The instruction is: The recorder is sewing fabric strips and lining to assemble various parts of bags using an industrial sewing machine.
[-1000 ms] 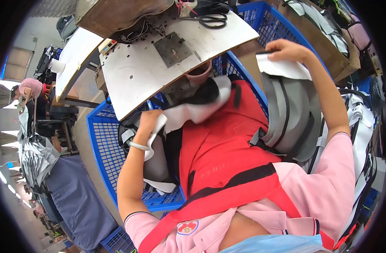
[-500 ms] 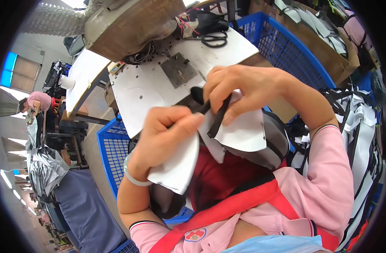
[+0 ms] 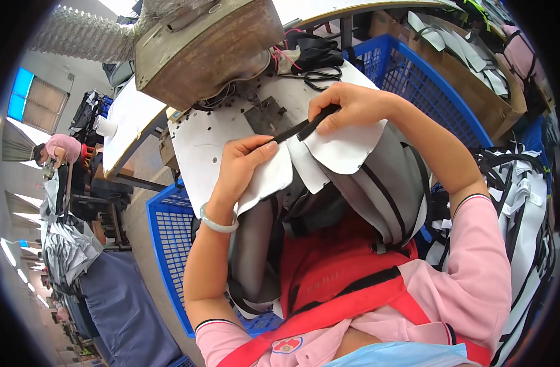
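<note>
At a sewing station, the left hand (image 3: 240, 166) pinches the near-left end of a black strap (image 3: 301, 128) against a white fabric panel (image 3: 265, 177); the right hand (image 3: 347, 107) clamps its far-right end. Thin, limp and light, the strap looks best held by its ends, running low-left to upper-right, just near of the sewing machine (image 3: 206, 43)

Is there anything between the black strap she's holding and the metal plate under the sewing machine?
Nothing visible. Both hands, left hand and right hand, hold the black strap just in front of the metal plate, with only bare white tabletop between.
</note>
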The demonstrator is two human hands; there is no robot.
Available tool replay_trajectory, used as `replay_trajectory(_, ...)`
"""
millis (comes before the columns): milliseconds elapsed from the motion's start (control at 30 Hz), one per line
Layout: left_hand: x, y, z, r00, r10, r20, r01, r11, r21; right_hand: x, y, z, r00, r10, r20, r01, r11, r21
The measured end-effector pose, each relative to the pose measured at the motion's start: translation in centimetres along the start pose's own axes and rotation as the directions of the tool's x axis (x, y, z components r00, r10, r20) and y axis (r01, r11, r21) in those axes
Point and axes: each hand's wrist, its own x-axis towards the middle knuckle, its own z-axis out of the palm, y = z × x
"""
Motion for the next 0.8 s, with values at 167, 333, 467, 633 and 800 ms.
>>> replay_trajectory(167, 2.5, -1.4, -1.3, 0.997, 0.019, -0.072, -0.025, 0.997, -0.075, 2.5, 1.2, -0.8, 0.999, 0.022, -0.05, -0.022, 1.0, -0.005)
replay_trajectory(333, 4.7, -2.6, -2.4, 0.991, 0.045, -0.123, -0.059, 0.992, -0.113, 4.3, 1.7, -1.1, 0.99, 0.095, -0.101, -0.099, 0.995, -0.033)
replay_trajectory(467, 5.6, -3.1, -2.9, 0.99, 0.065, -0.124, -0.079, 0.991, -0.107, 5.1, 2.1, -1.4, 0.983, 0.149, -0.106, -0.15, 0.989, -0.004)
replay_trajectory(633, 6.0, -3.5, -3.1, 0.991, 0.043, -0.124, -0.057, 0.992, -0.108, 5.5, 2.6, -1.6, 0.985, 0.145, -0.094, -0.141, 0.989, 0.042)
replay_trajectory(800, 6.1, -3.6, -3.1, 0.992, 0.036, -0.117, -0.052, 0.99, -0.13, 5.5, 2.8, -1.8, 0.986, 0.148, -0.083, -0.145, 0.989, 0.035)
